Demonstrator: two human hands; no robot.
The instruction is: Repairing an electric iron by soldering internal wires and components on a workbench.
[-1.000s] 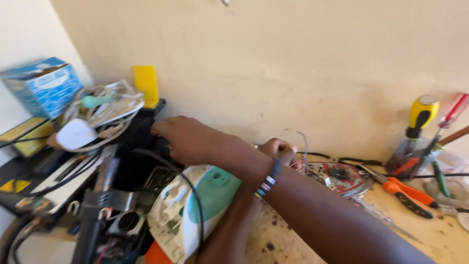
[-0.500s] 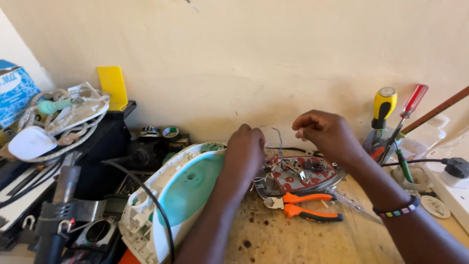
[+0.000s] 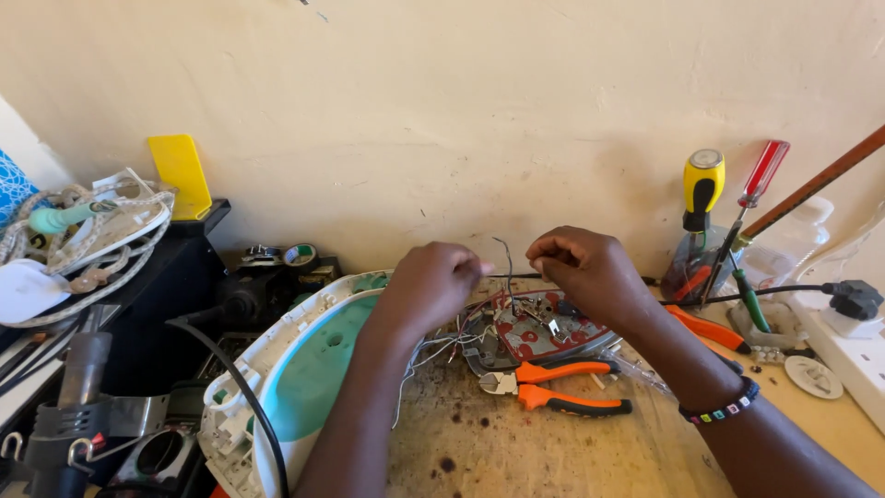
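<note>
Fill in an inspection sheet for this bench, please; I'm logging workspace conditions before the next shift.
Surface: wooden bench, stained with dark spots.
Job's things: opened iron base with red patches; thin wire between both hands.
Clutter: white and teal iron shell, orange-handled pliers, screwdrivers in a jar, tape rolls.
Hands: left hand and right hand pinch the wire above the base.
Cables: black cord over the shell; black plug in a white power strip.
Surroundings: cream plaster wall.
</note>
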